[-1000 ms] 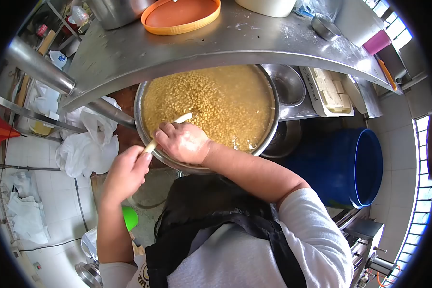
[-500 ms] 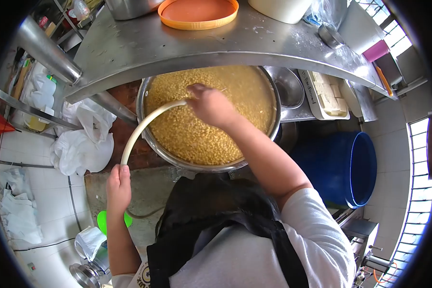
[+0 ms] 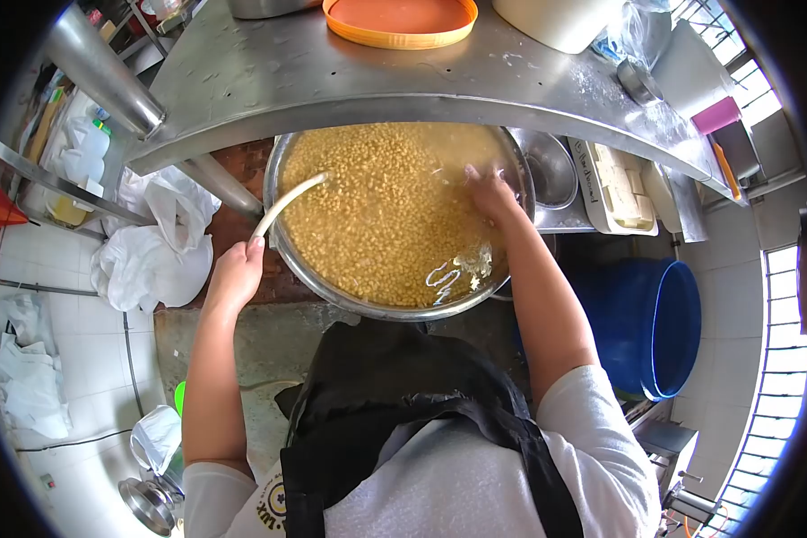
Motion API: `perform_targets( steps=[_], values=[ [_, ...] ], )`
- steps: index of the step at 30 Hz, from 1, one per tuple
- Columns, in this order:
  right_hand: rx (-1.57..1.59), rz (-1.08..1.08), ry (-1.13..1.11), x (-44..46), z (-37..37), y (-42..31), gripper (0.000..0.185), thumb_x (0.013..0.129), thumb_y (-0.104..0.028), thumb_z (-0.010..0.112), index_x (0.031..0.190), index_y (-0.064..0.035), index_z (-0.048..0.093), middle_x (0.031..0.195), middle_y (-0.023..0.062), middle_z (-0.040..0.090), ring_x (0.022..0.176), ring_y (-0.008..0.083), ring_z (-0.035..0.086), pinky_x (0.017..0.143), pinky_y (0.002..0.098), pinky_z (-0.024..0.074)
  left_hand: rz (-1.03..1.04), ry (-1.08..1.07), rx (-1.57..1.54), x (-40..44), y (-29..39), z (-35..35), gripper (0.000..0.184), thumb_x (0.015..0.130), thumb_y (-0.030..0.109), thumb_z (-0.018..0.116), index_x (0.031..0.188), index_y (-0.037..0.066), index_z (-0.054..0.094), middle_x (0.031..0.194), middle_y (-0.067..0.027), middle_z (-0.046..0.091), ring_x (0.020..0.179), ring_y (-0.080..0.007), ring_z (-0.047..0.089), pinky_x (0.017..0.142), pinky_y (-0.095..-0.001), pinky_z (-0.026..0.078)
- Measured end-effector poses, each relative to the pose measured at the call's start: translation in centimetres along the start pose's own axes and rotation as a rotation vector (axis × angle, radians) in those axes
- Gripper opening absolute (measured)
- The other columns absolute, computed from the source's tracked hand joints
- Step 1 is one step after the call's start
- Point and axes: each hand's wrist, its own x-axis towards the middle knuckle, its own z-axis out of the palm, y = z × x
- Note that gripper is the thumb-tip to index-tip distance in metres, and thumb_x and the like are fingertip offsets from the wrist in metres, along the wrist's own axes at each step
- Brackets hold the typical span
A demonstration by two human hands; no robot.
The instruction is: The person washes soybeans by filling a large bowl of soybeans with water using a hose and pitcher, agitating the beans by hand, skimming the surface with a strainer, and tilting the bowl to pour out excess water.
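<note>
One hand on the hose, one hand in the water

The right hand (image 3: 493,193) has just let go of the cream-white, bendy hose (image 3: 282,204) and gone over to the right side of the big round metal pot (image 3: 368,310). Now the left hand (image 3: 237,276) is wrapped around the hose by itself. This seems to leave the right hand free to work in the pot.

The two hands are well apart. The right fingers dip into the cloudy, tan water (image 3: 462,139). They are blurry, so I cannot tell if they hold anything.

The hose bends over the pot's left rim, and its tip is above the small, round yellow grains (image 3: 359,233). I cannot tell if water is coming out. The grains look wet and fill much of the pot. Shiny ripples show at the near right. The pot's far edge is hidden by the long grey steel table (image 3: 403,72).
</note>
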Motion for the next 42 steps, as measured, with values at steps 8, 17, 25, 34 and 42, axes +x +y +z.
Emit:
perform_targets(
  steps=[8, 17, 25, 34, 42],
  values=[
    [0.372, -0.125, -0.162, -0.2, -2.5, -2.2, 0.103, 0.101, -0.078, 0.035, 0.162, 0.0056, 0.031, 0.161, 0.0348, 0.041, 0.15, 0.0449, 0.043, 0.125, 0.0462, 0.0323, -0.048, -0.061, -0.149, 0.3, 3.1, 1.6, 0.058, 0.111, 0.048, 0.045, 0.113, -0.006, 0.067, 0.097, -0.0291, 0.073, 0.087, -0.0449, 0.072, 0.075, -0.0516, 0.055],
    [0.794, 0.161, -0.259, -0.6, -0.8, -5.6, 0.095, 0.101, -0.079, 0.036, 0.152, -0.0002, 0.054, 0.157, 0.0284, 0.051, 0.148, 0.0418, 0.046, 0.123, 0.0494, 0.0321, -0.058, -0.059, -0.1, 1.4, 3.7, 2.2, 0.062, 0.111, 0.049, 0.043, 0.115, -0.008, 0.066, 0.099, -0.031, 0.073, 0.087, -0.0463, 0.073, 0.075, -0.0518, 0.057],
    [0.711, 0.052, -0.198, 4.8, 6.7, -5.4, 0.037, 0.105, -0.024, 0.054, 0.133, -0.0029, 0.066, 0.127, 0.0166, 0.07, 0.115, 0.0289, 0.063, 0.101, 0.042, 0.0513, -0.051, -0.062, -0.055, 1.5, 3.8, 2.5, 0.062, 0.112, 0.048, 0.043, 0.117, -0.009, 0.066, 0.117, -0.0364, 0.069, 0.116, -0.0532, 0.064, 0.1, -0.0559, 0.05],
    [1.171, -0.064, -0.373, 0.5, 1.7, -11.8, 0.061, 0.114, -0.045, 0.03, 0.171, -0.0232, 0.023, 0.176, 0.018, 0.022, 0.161, 0.0347, 0.021, 0.129, 0.0514, 0.0194, -0.027, -0.045, -0.027, 1.7, 3.4, 3.0, 0.061, 0.111, 0.048, 0.044, 0.114, -0.008, 0.066, 0.115, -0.0371, 0.069, 0.115, -0.0537, 0.064, 0.099, -0.0576, 0.05],
    [1.143, 0.295, -0.561, -5.7, -10.4, -19.6, 0.071, 0.106, -0.056, 0.055, 0.167, -0.0257, 0.036, 0.176, 0.0157, 0.024, 0.162, 0.0335, 0.018, 0.127, 0.0557, 0.0231, -0.011, -0.043, -0.019, 1.7, 3.2, 3.0, 0.061, 0.111, 0.049, 0.044, 0.114, -0.009, 0.065, 0.113, -0.0379, 0.069, 0.114, -0.0543, 0.064, 0.099, -0.0576, 0.05]
  ],
)
